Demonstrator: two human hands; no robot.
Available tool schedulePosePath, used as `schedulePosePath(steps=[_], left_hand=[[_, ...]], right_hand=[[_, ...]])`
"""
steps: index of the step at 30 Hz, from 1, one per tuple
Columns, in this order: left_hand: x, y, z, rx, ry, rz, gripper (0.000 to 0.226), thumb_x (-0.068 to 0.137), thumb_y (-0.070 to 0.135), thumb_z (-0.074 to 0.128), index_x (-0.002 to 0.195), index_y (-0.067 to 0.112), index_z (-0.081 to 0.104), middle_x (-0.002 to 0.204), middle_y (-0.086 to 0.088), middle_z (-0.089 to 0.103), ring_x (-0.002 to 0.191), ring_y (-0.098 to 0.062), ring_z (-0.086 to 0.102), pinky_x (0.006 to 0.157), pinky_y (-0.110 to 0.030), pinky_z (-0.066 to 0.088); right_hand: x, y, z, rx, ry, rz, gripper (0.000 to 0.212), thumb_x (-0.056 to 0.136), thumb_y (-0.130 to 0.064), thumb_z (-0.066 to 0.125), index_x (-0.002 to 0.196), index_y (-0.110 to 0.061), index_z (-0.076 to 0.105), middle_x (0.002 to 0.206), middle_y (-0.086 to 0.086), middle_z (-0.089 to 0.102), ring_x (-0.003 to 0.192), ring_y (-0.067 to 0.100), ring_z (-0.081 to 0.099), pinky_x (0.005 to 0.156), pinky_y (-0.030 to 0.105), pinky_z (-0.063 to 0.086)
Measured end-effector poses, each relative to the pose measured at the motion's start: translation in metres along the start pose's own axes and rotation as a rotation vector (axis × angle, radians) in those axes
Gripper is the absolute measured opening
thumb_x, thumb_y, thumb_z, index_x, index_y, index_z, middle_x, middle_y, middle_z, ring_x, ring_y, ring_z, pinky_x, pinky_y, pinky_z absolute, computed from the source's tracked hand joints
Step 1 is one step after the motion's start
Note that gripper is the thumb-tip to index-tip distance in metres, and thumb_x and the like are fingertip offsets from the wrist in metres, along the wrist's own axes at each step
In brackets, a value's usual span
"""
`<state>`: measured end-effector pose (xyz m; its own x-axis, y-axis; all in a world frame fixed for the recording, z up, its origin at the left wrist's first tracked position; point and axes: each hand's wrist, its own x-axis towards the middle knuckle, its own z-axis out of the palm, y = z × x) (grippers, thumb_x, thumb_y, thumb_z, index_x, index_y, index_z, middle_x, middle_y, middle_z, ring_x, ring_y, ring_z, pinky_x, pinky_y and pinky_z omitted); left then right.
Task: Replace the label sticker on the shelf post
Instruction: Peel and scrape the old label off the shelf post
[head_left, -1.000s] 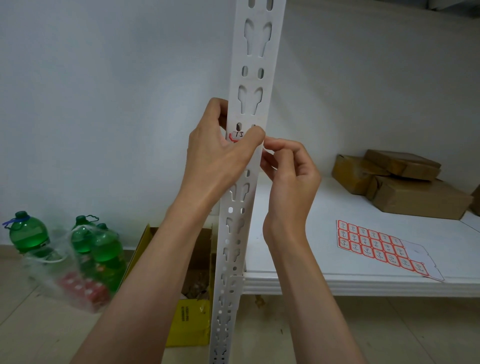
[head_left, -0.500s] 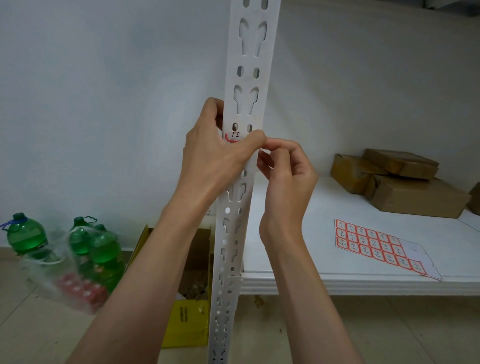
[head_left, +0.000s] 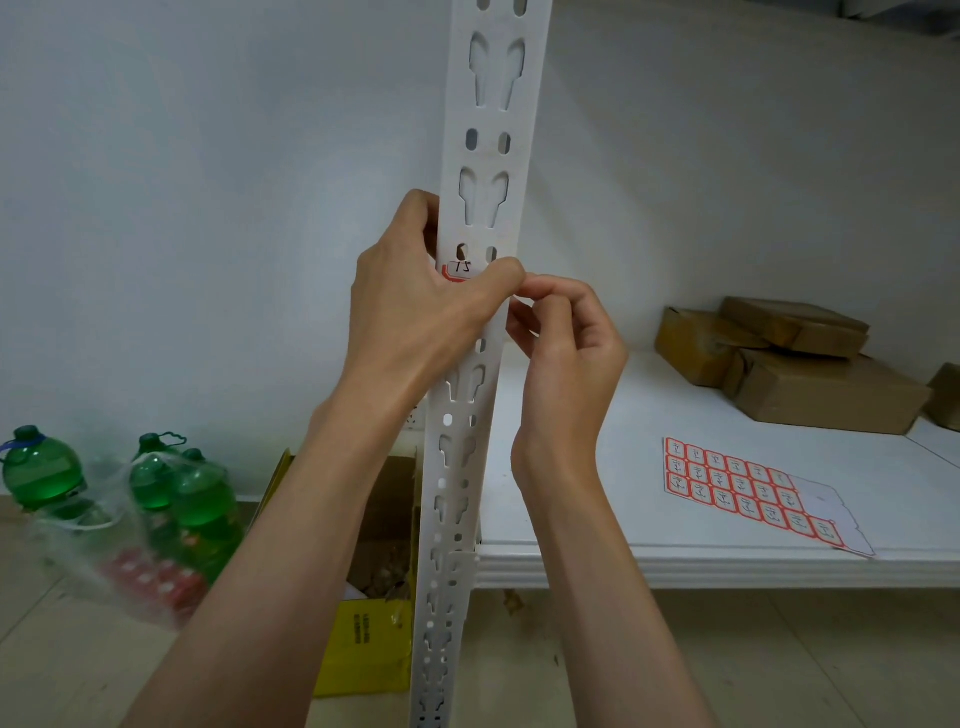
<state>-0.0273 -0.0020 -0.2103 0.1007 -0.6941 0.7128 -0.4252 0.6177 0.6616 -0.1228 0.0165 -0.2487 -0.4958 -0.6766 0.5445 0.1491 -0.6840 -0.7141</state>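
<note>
The left hand (head_left: 415, 306) is wrapping around the white slotted shelf post (head_left: 485, 208), its fingers curling behind the left edge and its thumb pressing across the front, partly covering the red-bordered label sticker (head_left: 460, 270) stuck there. Just beside it, the right hand (head_left: 566, 353) is meeting that thumb at the post's right edge, its curled fingertips pinching together; whether it is holding the sticker's edge cannot be told. Low on the left, green bottles (head_left: 171, 488) are standing on the floor by a yellow box (head_left: 363, 639). On the white shelf (head_left: 675, 561) to the right, a sticker sheet (head_left: 748, 488) is lying flat, with brown parcels (head_left: 795, 364) sitting behind it.
</note>
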Motion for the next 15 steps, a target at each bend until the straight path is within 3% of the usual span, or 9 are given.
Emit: schedulePosePath(steps=[8,15], left_hand=[[0.0006,0.0006,0.0008,0.026,0.003,0.008,0.032,0.081,0.038,0.071,0.101,0.026,0.050,0.080,0.021,0.057,0.067,0.018,0.054,0.056,-0.001,0.042],[-0.0047,0.0029,-0.0025,0.027,0.007,-0.005,0.039,0.072,0.049,0.066,0.102,0.029,0.049,0.086,0.025,0.058,0.076,0.007,0.061,0.061,-0.013,0.050]], right_hand=[[0.0000,0.0003,-0.0003,0.005,-0.001,0.004,0.027,0.097,0.005,0.048,0.085,-0.003,0.071,0.082,-0.002,0.072,0.077,0.006,0.069,0.077,0.022,0.058],[-0.0008,0.0007,0.0006,0.015,0.009,0.010,0.027,0.098,0.004,0.048,0.085,-0.004,0.071,0.084,-0.001,0.073,0.080,0.008,0.070,0.078,0.023,0.058]])
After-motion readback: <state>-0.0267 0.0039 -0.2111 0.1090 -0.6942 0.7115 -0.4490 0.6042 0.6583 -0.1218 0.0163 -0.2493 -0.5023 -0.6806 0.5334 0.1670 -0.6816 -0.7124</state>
